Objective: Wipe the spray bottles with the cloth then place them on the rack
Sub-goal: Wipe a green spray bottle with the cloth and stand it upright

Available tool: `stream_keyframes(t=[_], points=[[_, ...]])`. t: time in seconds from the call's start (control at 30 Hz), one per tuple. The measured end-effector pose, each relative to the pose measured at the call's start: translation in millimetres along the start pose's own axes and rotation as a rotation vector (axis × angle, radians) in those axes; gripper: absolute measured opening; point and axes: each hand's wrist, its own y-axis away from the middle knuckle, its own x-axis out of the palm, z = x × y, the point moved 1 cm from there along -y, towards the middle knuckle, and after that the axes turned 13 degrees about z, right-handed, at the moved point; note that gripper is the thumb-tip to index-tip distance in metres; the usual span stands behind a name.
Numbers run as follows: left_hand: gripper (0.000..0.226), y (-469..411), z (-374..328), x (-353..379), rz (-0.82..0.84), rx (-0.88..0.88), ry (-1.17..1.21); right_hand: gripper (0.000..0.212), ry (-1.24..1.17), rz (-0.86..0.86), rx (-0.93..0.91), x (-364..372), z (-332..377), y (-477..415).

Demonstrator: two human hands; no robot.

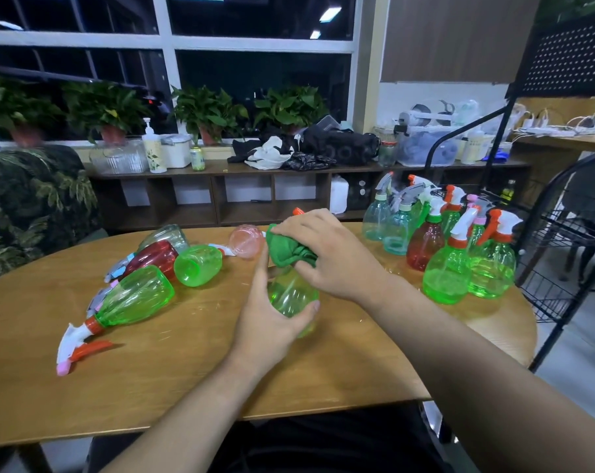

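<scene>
Bare bench [187, 387] is lying open from 5 to 7 o'clock of its middle. Toppled spray bottles [135, 298] are crowding 9 to 11 o'clock. Upright spray bottles [446, 268] are standing packed at 2 o'clock, blocking the straight path to the rack [545, 295] at 3 o'clock.

2 hands, 2 arms, all bare. L hand [270, 324] & R hand [335, 259] have plain bare fingers. One short nail shows on a L fingertip [316, 306]. Back from the fingers the wrists are bare too, and so are both forearms, as far back as can be seen. Farthest from the fingers, btwn the 2 arms, black clothes [323, 438] cover the lap, w/ a few faint folds.
</scene>
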Motion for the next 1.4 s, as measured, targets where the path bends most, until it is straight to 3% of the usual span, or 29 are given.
stream_keyframes(t=[0.13,0.27,0.43,0.53,0.77,0.97,1.1,1.27,1.4], points=[[0.120,1,-4,-3,-0.009,0.003,0.007,0.060,-0.074,-0.183,0.236,0,-4,2],[0.114,3,-7,-3,-0.006,0.027,0.013,0.057,-0.397,-0.254,0.377,2,-1,-2],[0.116,7,-6,-4,0.039,0.050,-0.012,0.028,-0.789,-0.301,0.556,-10,-10,-8],[0.114,6,-8,-6,-0.016,0.064,0.012,0.019,-0.916,-0.273,0.556,-11,-16,-2],[0.111,4,-3,-9,-0.041,0.046,0.057,0.012,-0.933,-0.226,0.630,-8,-20,12],[0.104,0,-1,-15,-0.140,0.007,0.118,0.014,-1.050,-0.370,0.747,22,-16,33],[0.094,1,-3,-11,-0.077,0.028,0.152,0.028,-1.118,-0.373,0.702,59,-8,40],[0.069,2,0,-5,-0.002,-0.020,0.176,0.028,-1.263,-0.484,0.679,79,1,48],[0.077,0,7,-2,0.063,-0.032,0.074,0.032,-1.276,-0.550,0.676,81,3,51]])
